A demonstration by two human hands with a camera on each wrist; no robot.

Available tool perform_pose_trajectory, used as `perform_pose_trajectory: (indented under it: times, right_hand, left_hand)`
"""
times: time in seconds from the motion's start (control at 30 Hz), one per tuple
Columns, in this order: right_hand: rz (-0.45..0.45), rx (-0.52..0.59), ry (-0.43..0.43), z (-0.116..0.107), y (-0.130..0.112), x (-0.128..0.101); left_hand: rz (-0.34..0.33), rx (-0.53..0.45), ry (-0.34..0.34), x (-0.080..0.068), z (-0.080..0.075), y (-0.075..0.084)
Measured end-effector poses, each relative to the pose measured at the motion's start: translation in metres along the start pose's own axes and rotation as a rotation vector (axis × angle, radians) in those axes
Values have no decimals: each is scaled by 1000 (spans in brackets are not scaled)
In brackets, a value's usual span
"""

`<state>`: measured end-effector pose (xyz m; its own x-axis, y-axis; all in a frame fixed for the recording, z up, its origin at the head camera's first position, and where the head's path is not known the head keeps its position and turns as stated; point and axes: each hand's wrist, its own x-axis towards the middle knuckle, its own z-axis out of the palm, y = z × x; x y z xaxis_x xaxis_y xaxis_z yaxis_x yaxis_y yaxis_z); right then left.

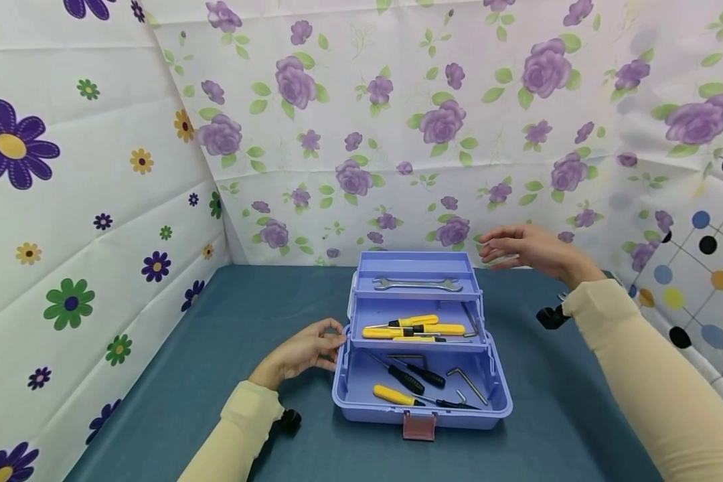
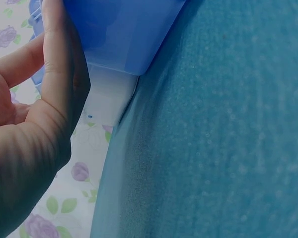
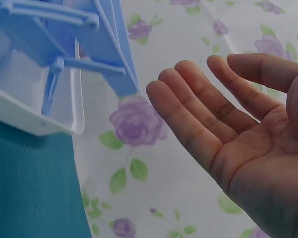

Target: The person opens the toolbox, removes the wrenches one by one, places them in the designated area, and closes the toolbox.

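A periwinkle toolbox (image 1: 422,414) stands on the table with its tiered trays folded out. My left hand (image 1: 309,348) is at its left side, fingertips against the wall near the rim. In the left wrist view, its fingers stretch along the blue box wall (image 2: 129,34). To the right of the raised top tray (image 1: 418,262), my right hand (image 1: 527,251) hovers with relaxed fingers and holds nothing. A double-ended wrench (image 1: 418,285) lies in the top tray. Yellow-handled screwdrivers (image 1: 446,329) fill the middle tray. The bottom holds black-handled screwdrivers (image 1: 406,379), hex keys (image 1: 471,387) and a yellow-handled screwdriver (image 1: 393,395).
The box sits on a teal tablecloth (image 1: 217,402). Flower-printed sheets (image 1: 349,120) hang behind it and to the left (image 1: 90,221). A dotted sheet (image 1: 707,268) hangs on the right. A reddish latch (image 1: 418,426) hangs at the box's front.
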<state>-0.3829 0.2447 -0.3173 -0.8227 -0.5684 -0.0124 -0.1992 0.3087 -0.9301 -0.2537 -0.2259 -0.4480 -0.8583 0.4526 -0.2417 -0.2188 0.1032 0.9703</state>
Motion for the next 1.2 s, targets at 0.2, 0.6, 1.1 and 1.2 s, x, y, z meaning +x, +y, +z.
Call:
perform_pose_trajectory:
  times: [0.2,0.6,1.1,1.2]
  right_hand:
    - [-1,-10,-36,11,-7,10]
    - [-4,-4,-130,31,-19,24]
    - [-50,-131,-211,61,-23,41]
    - [-74,-165,-234,64,-21,43]
  left_hand:
    - [-1,2,1,-1,0,1]
    - [3,11,3,-2,-1,0]
    - [-9,7,4,-2,0,1]
    - [-12,6,0,-1,0,1]
